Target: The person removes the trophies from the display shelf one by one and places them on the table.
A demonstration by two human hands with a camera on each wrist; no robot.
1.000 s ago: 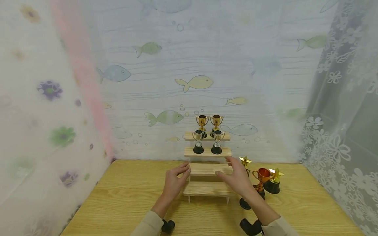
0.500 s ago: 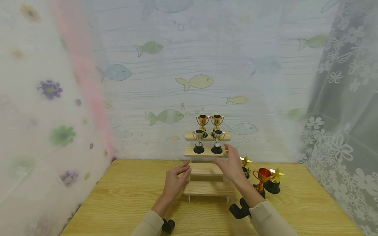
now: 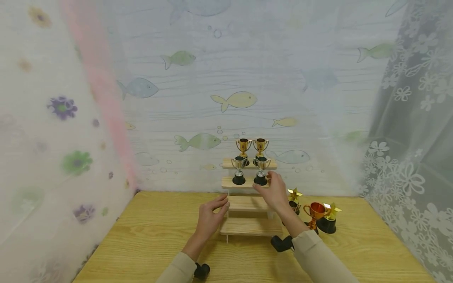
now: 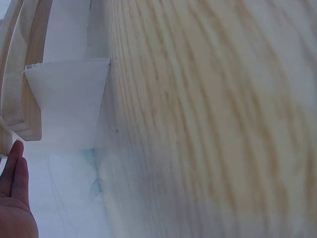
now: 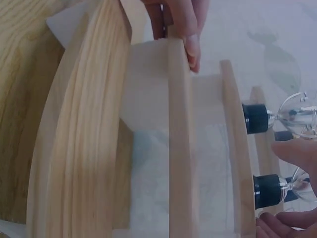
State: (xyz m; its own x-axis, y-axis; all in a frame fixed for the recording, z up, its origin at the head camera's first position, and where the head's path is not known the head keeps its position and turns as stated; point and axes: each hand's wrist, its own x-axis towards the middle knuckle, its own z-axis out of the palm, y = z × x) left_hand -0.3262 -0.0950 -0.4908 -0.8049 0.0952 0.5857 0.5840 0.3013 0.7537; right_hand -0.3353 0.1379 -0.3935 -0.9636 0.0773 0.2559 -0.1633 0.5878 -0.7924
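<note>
A four-step wooden shelf (image 3: 247, 226) stands mid-table. Two gold trophies (image 3: 243, 146) are on its top step and two silver trophies (image 3: 238, 169) on the second. My right hand (image 3: 270, 188) reaches to the right silver trophy (image 3: 261, 165), its fingers (image 5: 297, 151) spread on either side of the trophy's black base (image 5: 267, 191) without closing. My left hand (image 3: 216, 208) stays relaxed at the shelf's left end, with a fingertip (image 5: 190, 49) touching the edge of the third step. Its fingers (image 4: 12, 193) show beside the white side panel (image 4: 69, 104).
To the right of the shelf stand a gold star trophy (image 3: 294, 194), a copper cup trophy (image 3: 315, 212) and another gold star trophy on a black base (image 3: 329, 220). Fish-print and floral curtains close in the wooden table (image 3: 152, 236) on three sides.
My right hand has risen from the third step to the second, closing in on the right silver trophy. The left hand has stayed where it was.
</note>
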